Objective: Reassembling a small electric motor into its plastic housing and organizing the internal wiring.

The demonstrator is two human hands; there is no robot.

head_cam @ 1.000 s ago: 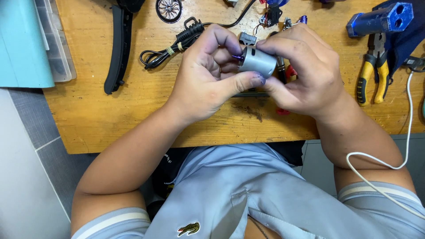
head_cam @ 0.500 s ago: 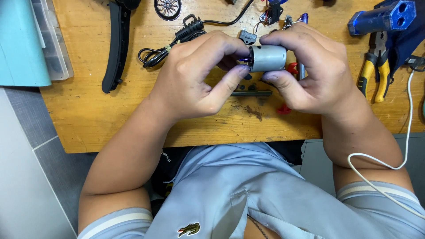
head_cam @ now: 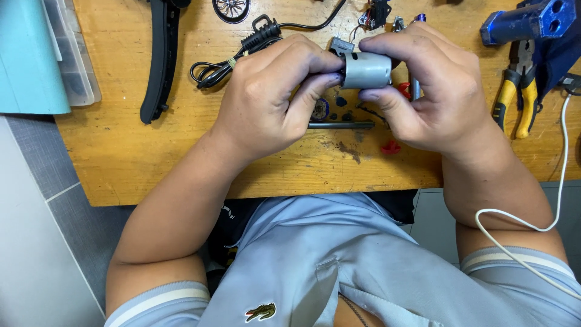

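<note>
In the head view, the small grey cylindrical motor (head_cam: 365,70) now lies level, its long axis running from nine to three o'clock, where a moment ago it sat tilted and lower between the palms; it has been lifted a little toward twelve o'clock and turned so its flat end faces the left hand (head_cam: 272,100). My reading is that the motor is being turned over for a closer look or a fresh hold, not set down. The left hand's grip is pressed together on the motor's nine o'clock end, thumb beneath and fingertips on top; the right hand (head_cam: 436,91) pinches the three o'clock end, forefinger over the top and thumb under. The motor hangs just above the wooden worktop (head_cam: 181,151), over a thin dark metal rod (head_cam: 341,125) and some small red plastic bits (head_cam: 390,147). At eleven o'clock lies a coiled black cable (head_cam: 233,57); at nine o'clock a curved black strap (head_cam: 158,66). At two o'clock are yellow-handled pliers (head_cam: 514,100) and a blue power tool (head_cam: 526,21). As for containers, a clear plastic organiser box (head_cam: 75,57) stands at ten o'clock on the worktop's edge, partly under a teal lid (head_cam: 27,57); what it holds cannot be made out.
</note>
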